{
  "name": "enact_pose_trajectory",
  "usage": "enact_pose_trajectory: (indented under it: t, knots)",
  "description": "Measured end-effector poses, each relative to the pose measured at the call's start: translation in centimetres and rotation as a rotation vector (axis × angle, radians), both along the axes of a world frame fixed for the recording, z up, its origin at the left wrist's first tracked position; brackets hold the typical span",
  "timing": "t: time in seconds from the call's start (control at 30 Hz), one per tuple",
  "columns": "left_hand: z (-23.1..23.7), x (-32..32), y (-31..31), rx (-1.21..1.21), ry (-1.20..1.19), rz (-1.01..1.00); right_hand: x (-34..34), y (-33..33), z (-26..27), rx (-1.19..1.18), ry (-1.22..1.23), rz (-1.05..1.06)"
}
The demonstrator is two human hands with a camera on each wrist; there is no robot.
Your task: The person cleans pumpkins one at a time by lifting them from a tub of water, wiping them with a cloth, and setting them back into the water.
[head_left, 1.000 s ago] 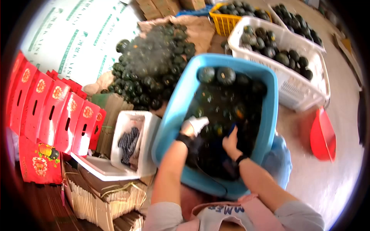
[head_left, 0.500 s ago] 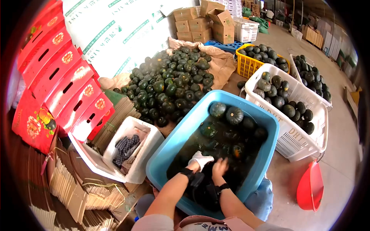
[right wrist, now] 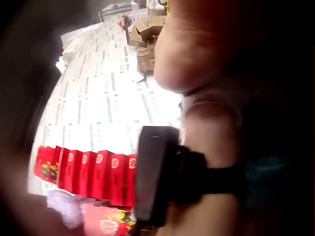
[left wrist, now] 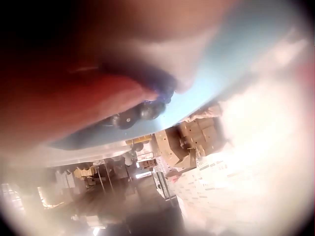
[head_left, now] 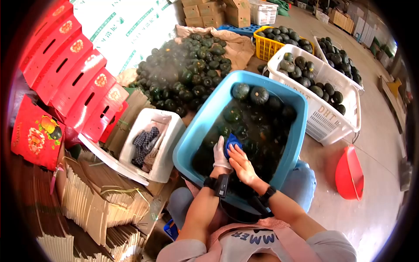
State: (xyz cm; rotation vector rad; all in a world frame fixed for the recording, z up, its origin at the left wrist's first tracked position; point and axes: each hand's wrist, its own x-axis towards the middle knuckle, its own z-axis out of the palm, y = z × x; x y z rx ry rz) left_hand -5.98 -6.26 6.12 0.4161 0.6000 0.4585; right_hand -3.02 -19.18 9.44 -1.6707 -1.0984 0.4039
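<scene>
Low over the dark water in the blue tub [head_left: 198, 124], both hands come together around a blue cloth [head_left: 232, 144]. My left hand [head_left: 220, 153], in a white glove, has its fingers pointing up along the cloth's left side. The bare right hand [head_left: 241, 165] lays straight fingers against the cloth's right side. A bit of blue [left wrist: 165, 93] shows between blurred fingers in the left wrist view. Dark green squashes float in the tub, among them a ribbed squash [head_left: 259, 95] at its far end. In the right wrist view, hand and forearm hide the cloth.
A heap of squashes [head_left: 192, 74] lies beyond the tub. White crates [head_left: 325, 118] and a yellow crate [head_left: 263, 48] of squashes stand to the right, near a red basin [head_left: 349, 174]. At left are a foam box [head_left: 170, 163], red cartons [head_left: 65, 74] and stacked flat cardboard [head_left: 85, 205].
The hands, apart over the water a second ago with something blue at the right one, have come together. The blue cloth, out of sight half a second ago, now shows between them.
</scene>
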Motion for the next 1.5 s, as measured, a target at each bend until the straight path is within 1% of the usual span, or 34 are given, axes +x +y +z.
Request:
enact_pose_trajectory:
  t: [0.03, 0.07, 0.1, 0.17, 0.2, 0.23, 0.27, 0.3, 0.33, 0.37, 0.4, 0.43, 0.5, 0.57, 0.6, 0.67, 0.7, 0.77, 0.8, 0.83, 0.9, 0.93, 0.97, 1.03, 1.1, 1.17, 1.2, 1.23, 1.3, 1.33, 1.37, 1.43, 1.47, 1.5]
  knots:
    - [1.1, 0.1, -0.5, -0.146, -0.021, -0.081, 0.4, 0.0, -0.1, 0.031, -0.162, -0.019]
    - [-0.5, 0.8, -0.3, -0.194, -0.184, -0.145, 1.0, 0.5, -0.2, 0.046, -0.293, -0.103]
    - [-4.2, 2.7, -0.3, -0.039, -0.268, -0.05, 1.8, 1.3, -0.3, 0.062, -0.425, -0.185]
    - [-4.6, 3.2, -2.2, 0.389, -0.113, 0.004, 4.8, 2.7, -1.3, 0.016, -0.286, -0.285]
    - [-5.9, 3.3, -2.3, 0.47, -0.075, -0.055, 7.3, 2.5, -1.1, -0.134, -0.204, -0.203]
    - [0.7, 1.2, -4.3, 0.679, -0.017, -0.021, 9.4, 2.0, -1.1, -0.282, -0.114, -0.125]
    - [2.5, 0.6, -4.9, 0.625, -0.038, -0.082, 9.4, 1.8, 0.3, -0.137, 0.439, -0.183]
    - [3.1, 0.7, -5.1, 0.575, -0.065, -0.139, 9.3, 1.3, 2.8, -0.188, 1.006, -0.201]
    - [1.4, 1.6, -5.1, 0.515, -0.065, -0.091, 9.3, 1.0, 3.9, -0.201, 1.127, -0.195]
    - [2.6, 1.2, -5.2, 0.338, -0.146, -0.094, 9.1, 0.6, 4.2, -0.216, 1.253, -0.189]
    - [2.5, 1.0, -4.4, 0.159, -0.196, -0.163, 9.3, 0.3, 4.0, -0.221, 1.313, -0.152]
    - [3.3, 0.8, -3.8, -0.014, -0.246, -0.226, 8.8, 0.4, 4.0, -0.145, 1.389, -0.132]
    - [5.1, 0.3, -4.0, -0.126, -0.323, -0.068, 7.5, 1.0, 3.4, 0.086, 1.406, -0.128]
    - [5.6, 0.3, -3.9, -0.206, -0.366, -0.029, 6.1, 1.0, 4.0, 0.126, 1.441, -0.144]
    - [5.0, 0.5, -3.6, -0.2, -0.367, -0.025, 5.5, 0.9, 4.1, 0.215, 1.52, -0.162]
    - [3.1, 1.3, -2.9, -0.059, -0.319, -0.012, 5.5, 0.6, 3.7, 0.37, 1.62, -0.139]
    - [3.3, 1.4, -2.7, 0.05, -0.177, 0.026, 5.7, 0.2, 4.0, 0.401, 1.639, -0.108]
    - [2.9, 1.9, -2.0, 0.573, -0.046, 0.166, 6.2, 0.1, 4.3, 0.403, 1.588, -0.112]
    - [2.8, 2.0, -1.9, 0.619, 0.037, 0.253, 6.4, 0.3, 4.1, 0.386, 1.529, -0.123]
    - [3.9, 1.9, -2.2, 0.628, 0.029, 0.25, 6.8, 0.5, 3.6, 0.397, 1.525, -0.118]
    - [6.3, 0.9, -3.2, 0.71, 0.09, 0.025, 7.3, 1.1, 3.1, 0.36, 1.432, -0.151]
    - [7.6, 0.2, -3.5, 0.719, 0.126, -0.039, 7.4, 0.9, 3.0, 0.335, 1.488, -0.177]
    - [5.9, 0.1, -2.6, 0.671, 0.112, -0.17, 7.3, 0.7, 2.7, 0.345, 1.489, -0.18]
    - [5.4, -0.1, -3.6, 0.234, -0.035, -0.17, 6.5, 0.4, 2.6, 0.459, 1.701, -0.106]
    - [3.4, 0.9, -4.0, 0.224, -0.064, -0.135, 5.1, 0.6, 2.2, 0.534, 1.718, -0.113]
    - [2.1, 1.5, -5.1, 0.1, -0.014, 0.122, 3.6, 0.7, 3.2, 0.64, 1.746, -0.024]
    - [3.7, 1.2, -5.8, 0.089, 0.018, 0.13, 3.8, 0.5, 3.0, 0.626, 1.739, 0.06]
    - [3.7, 1.0, -5.7, 0.089, 0.024, 0.133, 4.1, 0.3, 2.8, 0.624, 1.746, 0.061]
    - [3.8, 0.2, -5.0, 0.563, -0.042, -0.041, 4.6, -0.2, 2.5, 0.511, 1.738, -0.016]
    - [6.9, -0.6, -5.0, 0.594, -0.075, -0.067, 4.4, -0.5, 2.2, 0.463, 1.746, -0.042]
    - [5.9, -0.4, -3.4, 0.655, -0.056, -0.092, 4.4, -0.4, 1.8, 0.402, 1.758, -0.057]
    - [7.5, -1.1, -0.8, 0.654, 0.056, -0.388, 4.3, -0.5, 1.5, 0.29, 1.752, -0.037]
    - [8.2, -1.6, -0.5, 0.635, 0.079, -0.39, 4.4, -0.3, 1.4, 0.283, 1.757, -0.028]
    - [7.7, -1.7, -0.6, 0.638, 0.083, -0.38, 4.6, 0.1, 1.5, 0.176, 1.674, -0.078]
